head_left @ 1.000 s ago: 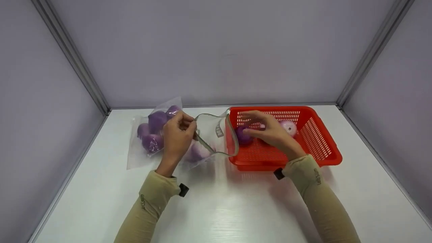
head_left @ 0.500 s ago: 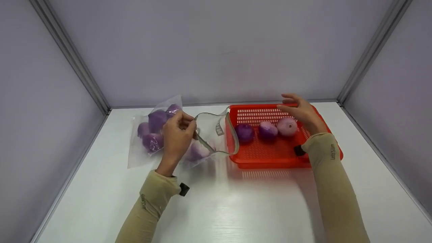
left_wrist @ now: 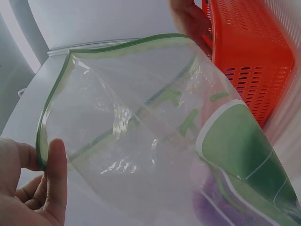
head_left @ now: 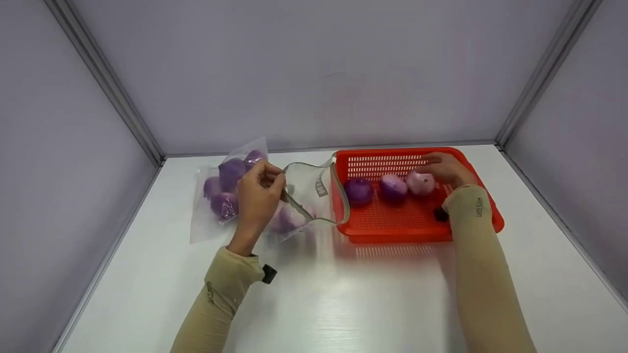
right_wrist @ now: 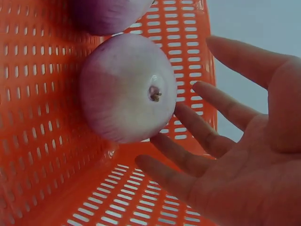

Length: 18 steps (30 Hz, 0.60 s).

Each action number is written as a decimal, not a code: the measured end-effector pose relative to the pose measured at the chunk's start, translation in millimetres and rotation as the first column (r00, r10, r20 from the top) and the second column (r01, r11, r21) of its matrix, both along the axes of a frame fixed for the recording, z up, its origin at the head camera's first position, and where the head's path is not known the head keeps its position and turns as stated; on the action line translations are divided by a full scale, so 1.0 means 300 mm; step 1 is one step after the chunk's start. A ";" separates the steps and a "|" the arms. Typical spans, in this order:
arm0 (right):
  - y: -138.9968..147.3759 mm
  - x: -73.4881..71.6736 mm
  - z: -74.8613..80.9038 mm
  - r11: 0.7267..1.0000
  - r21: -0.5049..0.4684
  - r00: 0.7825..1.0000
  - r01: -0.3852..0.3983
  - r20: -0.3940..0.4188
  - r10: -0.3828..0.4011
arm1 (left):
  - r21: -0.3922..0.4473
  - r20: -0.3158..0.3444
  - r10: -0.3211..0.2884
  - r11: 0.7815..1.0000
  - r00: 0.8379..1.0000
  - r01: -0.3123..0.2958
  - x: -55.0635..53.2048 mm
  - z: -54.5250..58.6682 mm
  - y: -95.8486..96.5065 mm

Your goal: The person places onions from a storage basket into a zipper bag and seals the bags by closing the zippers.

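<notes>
My left hand (head_left: 260,193) pinches the green-edged rim of a clear zip bag (left_wrist: 108,117), whose mouth gapes toward the basket. Inside that bag a purple onion (head_left: 287,219) lies low down. Over the right part of the red basket (head_left: 392,236), my right hand (head_left: 444,169) has its fingers spread at a pale onion (right_wrist: 129,89); some fingertips meet or nearly meet its side, with no grip round it. Two more onions sit in the basket: a two-toned onion (head_left: 393,188) in the middle and a dark purple onion (head_left: 358,191) at the left.
Behind my left hand lies another clear bag (head_left: 201,228) holding several purple onions (head_left: 231,174). The basket's left wall stands against the held bag's mouth. All this is on a white table (head_left: 314,304) with grey walls (head_left: 319,73) around it.
My right hand has moved from above the dark onion, rightward past the back of the basket, then down to the pale onion. The left hand stays on the bag's rim.
</notes>
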State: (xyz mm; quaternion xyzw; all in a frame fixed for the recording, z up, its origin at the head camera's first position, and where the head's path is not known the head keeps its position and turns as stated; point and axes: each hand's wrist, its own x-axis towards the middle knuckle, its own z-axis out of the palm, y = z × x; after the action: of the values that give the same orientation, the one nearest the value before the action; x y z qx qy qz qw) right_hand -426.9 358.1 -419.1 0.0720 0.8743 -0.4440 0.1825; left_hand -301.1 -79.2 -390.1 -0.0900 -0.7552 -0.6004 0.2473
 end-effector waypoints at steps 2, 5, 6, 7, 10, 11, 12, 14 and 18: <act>0.001 0.004 -0.003 1.000 -0.012 0.999 0.017 0.034 -0.016 | -0.002 0.001 0.002 1.000 1.000 -0.002 0.000 0.003 0.000; 0.000 0.013 -0.009 0.999 -0.006 0.995 0.045 0.085 -0.044 | -0.003 0.005 0.002 1.000 1.000 -0.002 0.001 0.007 -0.001; 0.000 0.017 -0.012 0.998 -0.005 0.993 0.062 0.100 -0.061 | -0.004 0.007 0.002 1.000 1.000 -0.002 0.001 0.007 -0.001; -0.004 0.025 -0.012 0.998 0.002 0.992 0.067 0.104 -0.067 | -0.004 0.009 0.003 1.000 1.000 -0.003 0.002 0.007 -0.001; -0.024 0.066 -0.003 0.989 -0.007 0.981 0.145 0.128 -0.143 | 0.000 0.007 0.005 1.000 1.000 -0.005 0.002 0.005 -0.001; -0.032 0.082 0.002 0.984 -0.017 0.976 0.175 0.138 -0.171 | 0.001 0.006 0.005 1.000 1.000 -0.005 0.002 0.004 0.000; -0.042 0.099 0.009 0.975 -0.039 0.965 0.219 0.155 -0.210 | 0.001 0.005 0.005 1.000 1.000 -0.005 0.002 0.003 0.000; -0.058 0.126 0.021 0.958 -0.068 0.948 0.280 0.178 -0.264 | 0.003 0.001 0.004 1.000 1.000 -0.004 0.001 0.001 0.000; -0.066 0.139 0.024 0.972 -0.071 0.965 0.226 0.149 -0.214 | -0.006 -0.004 -0.008 1.000 1.000 0.007 -0.001 -0.001 -0.001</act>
State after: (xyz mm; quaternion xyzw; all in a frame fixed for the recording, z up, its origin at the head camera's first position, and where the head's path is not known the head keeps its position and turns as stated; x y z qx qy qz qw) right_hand -385.3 338.4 -412.0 0.1917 0.8256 -0.4930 0.1963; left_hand -301.2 -79.6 -390.4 -0.0948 -0.7563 -0.5987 0.2462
